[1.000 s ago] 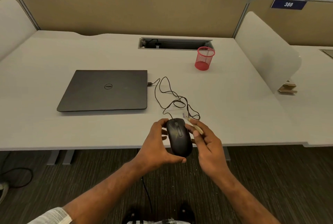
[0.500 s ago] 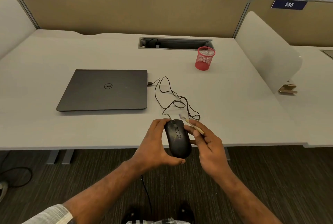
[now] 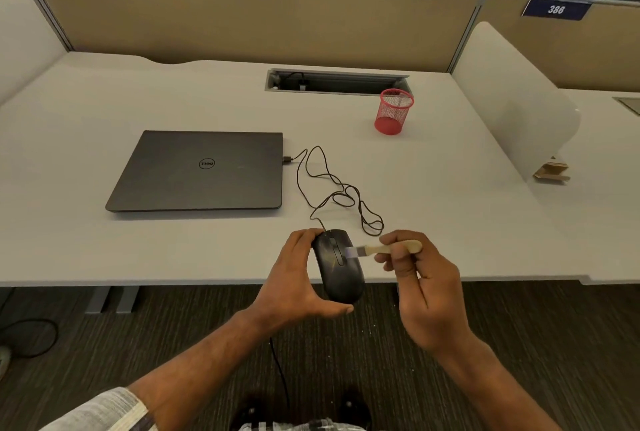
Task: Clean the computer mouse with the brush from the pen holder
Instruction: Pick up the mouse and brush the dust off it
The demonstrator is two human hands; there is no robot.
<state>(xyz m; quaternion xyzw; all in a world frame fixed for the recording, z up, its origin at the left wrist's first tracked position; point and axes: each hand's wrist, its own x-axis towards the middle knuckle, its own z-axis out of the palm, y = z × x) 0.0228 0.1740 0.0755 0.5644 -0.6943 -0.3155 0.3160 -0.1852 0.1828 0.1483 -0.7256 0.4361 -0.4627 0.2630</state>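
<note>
1 mouse, 1 brush, 1 laptop, 1 pen holder, 2 hands.

The mouse has a black plastic shell with a faint sheen. The brush has a pale wooden handle and translucent bristles. The pen holder is red wire mesh. The laptop lid is matt dark grey. The desk surface is smooth, matt off-white laminate.
</note>
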